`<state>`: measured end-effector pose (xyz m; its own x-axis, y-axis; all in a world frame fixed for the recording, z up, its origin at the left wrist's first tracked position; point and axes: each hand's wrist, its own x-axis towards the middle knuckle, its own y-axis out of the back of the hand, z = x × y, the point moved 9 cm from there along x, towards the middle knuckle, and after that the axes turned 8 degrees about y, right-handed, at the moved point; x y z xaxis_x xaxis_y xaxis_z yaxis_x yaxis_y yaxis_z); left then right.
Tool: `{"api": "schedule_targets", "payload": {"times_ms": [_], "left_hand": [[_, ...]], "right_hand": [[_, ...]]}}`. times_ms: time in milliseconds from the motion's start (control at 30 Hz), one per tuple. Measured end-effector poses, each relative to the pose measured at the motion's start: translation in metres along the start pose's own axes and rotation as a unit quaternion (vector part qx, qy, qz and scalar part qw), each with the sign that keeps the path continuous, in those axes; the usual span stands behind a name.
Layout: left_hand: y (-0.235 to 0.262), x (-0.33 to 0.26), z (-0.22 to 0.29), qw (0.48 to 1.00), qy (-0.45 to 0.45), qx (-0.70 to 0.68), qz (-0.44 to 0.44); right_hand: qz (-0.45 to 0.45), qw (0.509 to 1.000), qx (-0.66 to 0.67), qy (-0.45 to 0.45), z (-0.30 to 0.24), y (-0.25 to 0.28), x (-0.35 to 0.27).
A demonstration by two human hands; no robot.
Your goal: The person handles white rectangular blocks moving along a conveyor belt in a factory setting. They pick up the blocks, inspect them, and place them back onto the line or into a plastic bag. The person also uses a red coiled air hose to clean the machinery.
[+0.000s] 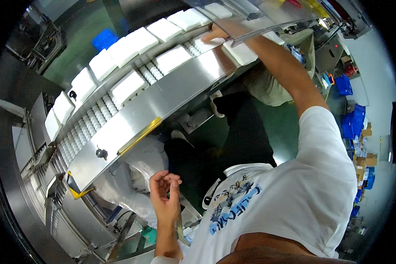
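Stainless steel conveyor curves from the lower left of the frame to the top centre, carrying two rows of flat white blocks over white rollers. At the top centre the right hand reaches under a clear guard, fingers spread on a white block. Near the bottom centre the left hand hangs free, fingers loosely curled, holding nothing
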<state>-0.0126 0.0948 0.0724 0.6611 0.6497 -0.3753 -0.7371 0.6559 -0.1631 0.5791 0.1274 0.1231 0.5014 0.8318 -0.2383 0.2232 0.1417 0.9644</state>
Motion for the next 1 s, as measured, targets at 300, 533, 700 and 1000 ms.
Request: {"api": "schedule_targets", "payload": {"times_ms": [300, 533, 700, 1000], "left_hand": [[0.001, -0.002, 0.003, 0.999, -0.020, 0.039, 0.001], [-0.014, 0.002, -0.003, 0.998, -0.008, -0.044, -0.053], [-0.019, 0.002, -0.007, 0.977, 0.002, -0.210, -0.038], [0.008, -0.006, -0.014, 0.987, 0.091, -0.118, 0.055]], "right_hand": [[0.081, 0.993, -0.084, 0.031, 0.031, 0.043, -0.030], [0.213, 0.939, 0.175, 0.204, -0.116, 0.056, -0.155], [-0.107, 0.832, 0.469, 0.277, -0.301, -0.086, -0.239], [0.238, 0.907, 0.151, 0.312, -0.193, 0.006, -0.248]]}}
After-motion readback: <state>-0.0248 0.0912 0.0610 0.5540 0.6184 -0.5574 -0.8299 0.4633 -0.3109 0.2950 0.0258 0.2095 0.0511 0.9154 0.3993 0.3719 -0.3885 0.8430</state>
